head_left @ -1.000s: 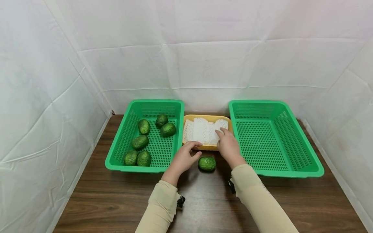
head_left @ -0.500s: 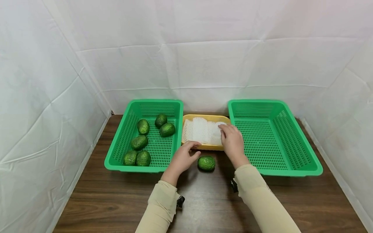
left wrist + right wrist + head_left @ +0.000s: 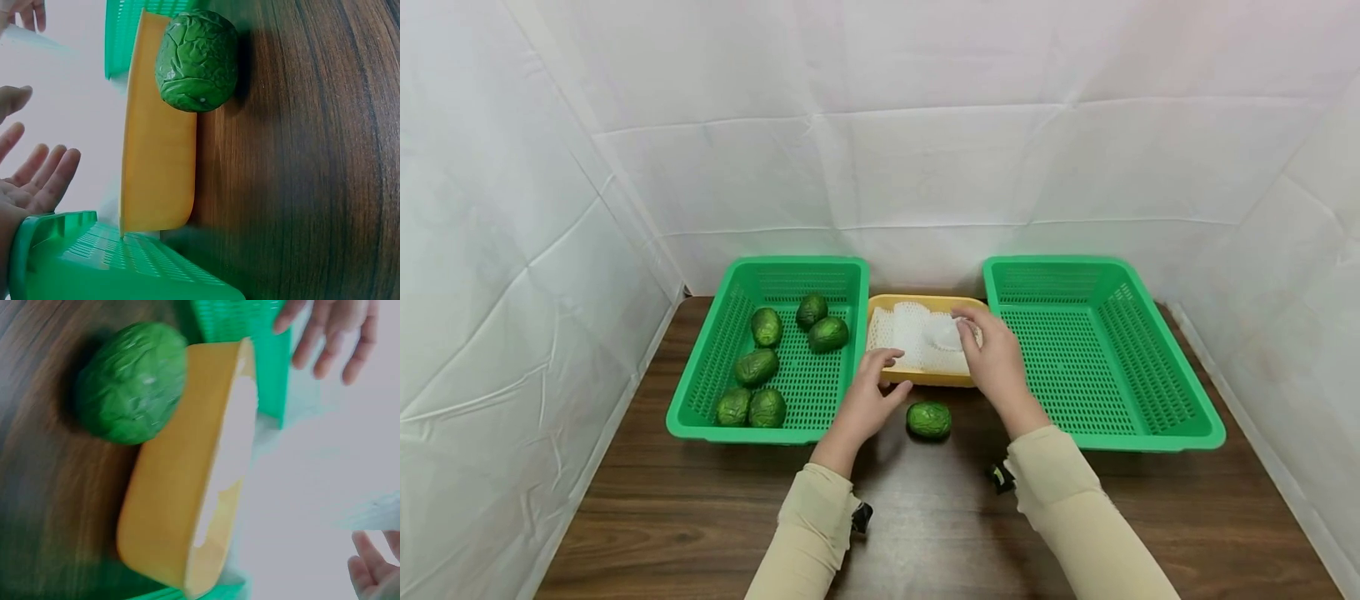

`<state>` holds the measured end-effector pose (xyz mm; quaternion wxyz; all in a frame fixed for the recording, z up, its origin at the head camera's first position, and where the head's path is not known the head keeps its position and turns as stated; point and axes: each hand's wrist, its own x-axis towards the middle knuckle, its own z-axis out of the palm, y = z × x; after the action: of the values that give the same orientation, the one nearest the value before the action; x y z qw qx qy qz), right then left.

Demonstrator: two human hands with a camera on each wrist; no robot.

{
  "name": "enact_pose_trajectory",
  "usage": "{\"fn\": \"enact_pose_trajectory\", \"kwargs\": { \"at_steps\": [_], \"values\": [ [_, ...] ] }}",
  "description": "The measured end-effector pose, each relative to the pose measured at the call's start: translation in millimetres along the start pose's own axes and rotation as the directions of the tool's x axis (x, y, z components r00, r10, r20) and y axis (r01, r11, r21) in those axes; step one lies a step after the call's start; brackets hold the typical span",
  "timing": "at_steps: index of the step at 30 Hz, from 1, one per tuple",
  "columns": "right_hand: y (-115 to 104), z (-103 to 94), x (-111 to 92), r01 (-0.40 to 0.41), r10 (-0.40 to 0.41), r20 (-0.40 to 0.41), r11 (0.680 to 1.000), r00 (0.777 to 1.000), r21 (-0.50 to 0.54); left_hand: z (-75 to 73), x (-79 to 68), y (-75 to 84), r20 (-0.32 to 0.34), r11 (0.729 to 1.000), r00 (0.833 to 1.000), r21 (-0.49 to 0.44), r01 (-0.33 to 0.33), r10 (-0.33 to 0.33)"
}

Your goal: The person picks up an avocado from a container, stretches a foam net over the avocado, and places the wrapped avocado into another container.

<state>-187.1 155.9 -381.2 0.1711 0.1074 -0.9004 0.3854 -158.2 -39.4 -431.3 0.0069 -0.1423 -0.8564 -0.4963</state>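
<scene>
Since half a second ago, the right hand (image 3: pixel 992 354) has shifted a white foam net (image 3: pixel 943 335) leftward over the yellow tray (image 3: pixel 932 379). Nearest lie the pale, matte cuffs (image 3: pixel 820 504) and the dark wooden table (image 3: pixel 925 542), streaked with grain and glossy toward the middle; both forearms are cut off by the lower edge. Beyond them, one rounded green avocado (image 3: pixel 928 420) rests on the wood before the tray, its shiny skin creased like crumpled foil. Beside it, the left hand (image 3: pixel 867 400) holds nothing, thumb and fingers spread apart. Thumb and fingers of the right hand pinch the thin, translucent net, blurred in the right wrist view. Smooth-walled, the tray bears more white nets (image 3: pixel 910 333), overlapping too much to count. Either side stand slotted plastic baskets: the left basket (image 3: pixel 752 434) contains six wrinkled avocados (image 3: pixel 756 367); the right basket (image 3: pixel 1138 443) shows its perforated floor. Farthest hangs creased white sheeting (image 3: pixel 925 167).
</scene>
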Motion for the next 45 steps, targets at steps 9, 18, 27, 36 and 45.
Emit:
{"fn": "enact_pose_trajectory", "kwargs": {
  "at_steps": [9, 18, 27, 36, 45],
  "values": [
    [-10, -5.2, -2, -0.116, 0.045, 0.249, 0.954, 0.968, 0.277, -1.6, 1.1, 0.7, -0.019, 0.998, 1.0, -0.059, -0.002, 0.001],
    [1, 3.8, -4, -0.256, 0.108, 0.369, 0.888, 0.923, 0.382, -2.0, 3.0, 0.1, -0.034, 0.99, 0.998, -0.132, 0.051, -0.056],
    [10, 14.8, -10, -0.244, 0.133, 0.401, 0.94, 0.906, 0.239, -2.7, 3.8, -2.4, -0.12, 0.977, 0.99, -0.209, 0.049, -0.075],
    [19, 3.1, -7, -0.331, 0.264, 0.293, 0.92, 0.919, 0.209, -3.4, 3.4, -4.5, -0.187, 0.937, 0.976, -0.346, 0.042, -0.112],
    [20, 5.5, -8, -0.329, 0.243, 0.304, 0.902, 0.921, 0.278, -9.4, 0.5, 6.4, -0.172, 0.94, 0.98, -0.34, 0.034, -0.097]
  ]
}}
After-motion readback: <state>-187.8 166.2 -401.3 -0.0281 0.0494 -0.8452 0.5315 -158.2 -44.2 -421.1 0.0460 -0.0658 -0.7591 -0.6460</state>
